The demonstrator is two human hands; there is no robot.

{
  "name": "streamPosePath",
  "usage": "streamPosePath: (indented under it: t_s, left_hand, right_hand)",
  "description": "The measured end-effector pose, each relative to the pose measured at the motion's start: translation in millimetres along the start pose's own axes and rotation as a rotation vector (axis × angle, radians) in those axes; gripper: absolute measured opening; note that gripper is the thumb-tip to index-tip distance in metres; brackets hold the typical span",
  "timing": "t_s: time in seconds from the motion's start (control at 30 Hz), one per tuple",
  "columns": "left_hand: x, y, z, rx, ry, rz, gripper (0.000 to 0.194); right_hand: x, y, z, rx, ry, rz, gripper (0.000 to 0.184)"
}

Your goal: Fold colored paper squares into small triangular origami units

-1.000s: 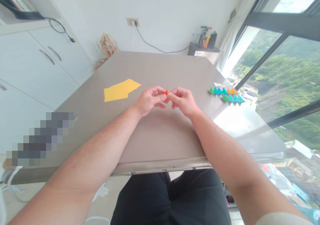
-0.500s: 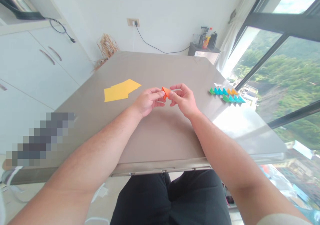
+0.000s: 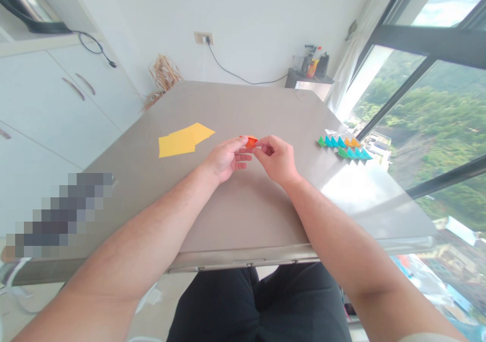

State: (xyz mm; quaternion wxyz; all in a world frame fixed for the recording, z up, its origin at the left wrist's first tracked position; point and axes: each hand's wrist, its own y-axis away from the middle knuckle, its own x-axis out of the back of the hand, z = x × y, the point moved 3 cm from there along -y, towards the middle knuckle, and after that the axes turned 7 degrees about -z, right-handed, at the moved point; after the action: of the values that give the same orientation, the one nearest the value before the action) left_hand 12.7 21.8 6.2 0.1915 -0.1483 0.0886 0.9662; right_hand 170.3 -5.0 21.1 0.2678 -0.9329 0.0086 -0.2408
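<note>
A small folded piece of orange paper [image 3: 250, 142] is held up over the middle of the table, between my two hands. My left hand [image 3: 227, 159] grips its left side between thumb and fingers, the lower fingers stretched out beneath. At its right end, my right hand [image 3: 278, 158] pinches the paper with thumb and index finger, the other fingers curled. Part of the paper is hidden behind the fingertips. To the left of my hands lie overlapping yellow paper sheets [image 3: 182, 140].
Two rows of small folded paper boats [image 3: 355, 153] in green, blue and orange stand at the table's right side. The grey table [image 3: 243, 210] has its front edge close to my lap. A window [image 3: 436, 104] is on the right, white cabinets [image 3: 41, 94] on the left.
The orange paper has turned from an upright cone-like shape to a flatter, wider one. My right hand's fingers have drawn in from spread to a pinch at its right end.
</note>
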Motion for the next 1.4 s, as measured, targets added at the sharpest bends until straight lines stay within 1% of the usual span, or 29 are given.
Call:
streamPosePath:
  t_s: [0.1,0.17,0.33,0.47,0.6,0.77,0.93,1.1,1.27,1.4]
  left_hand:
    - [-2.7,1.5,-0.2,-0.001,-0.025,-0.003,0.035]
    - [-2.7,1.2,-0.8,-0.002,-0.055,-0.012,0.034]
    - [-1.0,-0.6,-1.7,-0.028,-0.129,-0.039,0.033]
    - [-2.3,-0.8,-2.4,-0.039,-0.106,-0.049,0.032]
    - [-3.7,-1.3,-3.6,-0.041,-0.095,-0.072,0.035]
    - [-4.4,-1.1,-5.0,-0.045,-0.11,-0.097,0.038]
    - [-4.6,-0.5,-4.6,-0.089,-0.11,-0.063,0.042]
    - [-6.5,-0.2,-4.6,-0.132,-0.129,-0.056,0.046]
    - [-9.3,2.4,-2.0,-0.208,-0.122,-0.018,0.046]
    - [-10.1,2.8,-1.4,-0.241,-0.09,-0.004,0.043]
  right_hand:
    - [-0.3,0.0,-0.8,0.058,0.031,0.029,0.006]
    - [-0.6,-0.1,-0.1,0.072,0.035,0.043,0.007]
    - [-1.2,-0.2,2.5,0.056,0.007,0.019,0.006]
    - [-1.2,0.0,1.8,0.052,-0.004,0.002,0.009]
    - [-1.9,0.0,2.1,0.056,-0.011,0.007,0.008]
    - [-3.4,0.0,5.0,0.014,-0.021,-0.035,0.007]
    - [-3.0,1.2,1.6,-0.036,-0.047,-0.053,0.007]
    - [-2.3,2.8,-1.8,-0.111,-0.057,-0.042,0.012]
    - [-3.7,3.7,-4.2,-0.177,-0.125,0.0,0.009]
    - [-5.9,3.1,-3.2,-0.218,-0.189,0.025,0.008]
